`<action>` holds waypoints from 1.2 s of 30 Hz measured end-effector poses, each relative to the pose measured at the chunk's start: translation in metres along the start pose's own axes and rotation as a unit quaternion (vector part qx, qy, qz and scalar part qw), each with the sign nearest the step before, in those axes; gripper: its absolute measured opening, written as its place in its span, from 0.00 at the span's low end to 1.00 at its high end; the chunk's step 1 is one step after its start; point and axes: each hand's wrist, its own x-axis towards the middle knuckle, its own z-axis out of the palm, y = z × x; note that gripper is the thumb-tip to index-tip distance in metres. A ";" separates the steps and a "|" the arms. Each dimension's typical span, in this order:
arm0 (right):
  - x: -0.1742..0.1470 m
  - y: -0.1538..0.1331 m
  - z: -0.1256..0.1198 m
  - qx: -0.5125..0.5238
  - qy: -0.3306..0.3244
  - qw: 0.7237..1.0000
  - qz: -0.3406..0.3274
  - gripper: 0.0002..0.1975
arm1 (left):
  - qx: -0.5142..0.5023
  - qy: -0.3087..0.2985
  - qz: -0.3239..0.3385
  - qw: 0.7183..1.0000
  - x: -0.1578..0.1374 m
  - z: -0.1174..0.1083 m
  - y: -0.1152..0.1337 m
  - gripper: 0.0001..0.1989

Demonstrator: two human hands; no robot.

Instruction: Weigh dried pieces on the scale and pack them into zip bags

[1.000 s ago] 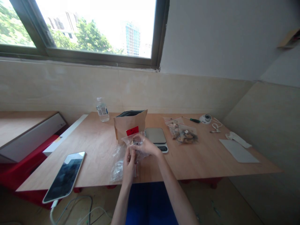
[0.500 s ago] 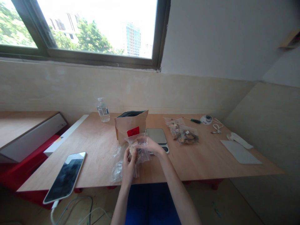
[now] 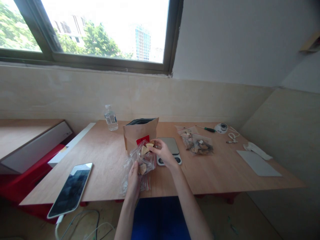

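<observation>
My left hand (image 3: 134, 177) is closed around the lower part of a clear zip bag (image 3: 150, 162), with a brownish dried slice (image 3: 142, 169) visible inside. At the bag's mouth, my right hand (image 3: 162, 151) pinches pale dried slices (image 3: 147, 148), its fingertips closed on them. Under and beside the held bag lie more clear plastic bags (image 3: 124, 186), crumpled, some with red zip edges. Directly behind stands an open brown paper pouch (image 3: 140, 131) with a red label (image 3: 143, 139). A small kitchen scale (image 3: 172, 145) sits behind my right hand, partly covered by it.
Two filled zip bags (image 3: 202, 145) lie right of the scale. Farther right are a green screwdriver (image 3: 209, 129), a white dome camera (image 3: 221, 128), a cable and a white sheet (image 3: 258, 163). At left are a water bottle (image 3: 111, 118) and a phone (image 3: 71, 190) on the table's edge.
My right hand has drawn back from over the bag to its mouth, and pale slices now show at its fingertips. My left hand has shifted slightly down and left on the bag.
</observation>
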 end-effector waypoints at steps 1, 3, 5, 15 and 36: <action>0.001 -0.003 -0.001 0.018 -0.001 1.000 0.011 0.22 | 0.000 -0.003 -0.001 1.000 0.000 0.000 0.000 0.21; 0.005 -0.012 -0.003 0.059 -0.007 0.998 0.018 0.23 | 0.003 -0.003 -0.004 1.000 0.000 0.000 0.000 0.21; 0.014 -0.028 -0.002 0.090 -0.010 0.996 -0.004 0.23 | 0.006 0.002 -0.009 1.000 0.000 0.000 0.000 0.21; 0.083 -0.075 0.032 -0.162 0.058 0.933 -0.318 0.21 | 0.040 -0.005 -0.015 0.999 0.001 -0.005 -0.002 0.22; 0.025 -0.068 0.026 -0.445 0.009 0.814 -0.374 0.14 | -0.039 -0.028 -0.019 0.999 0.002 -0.005 -0.002 0.20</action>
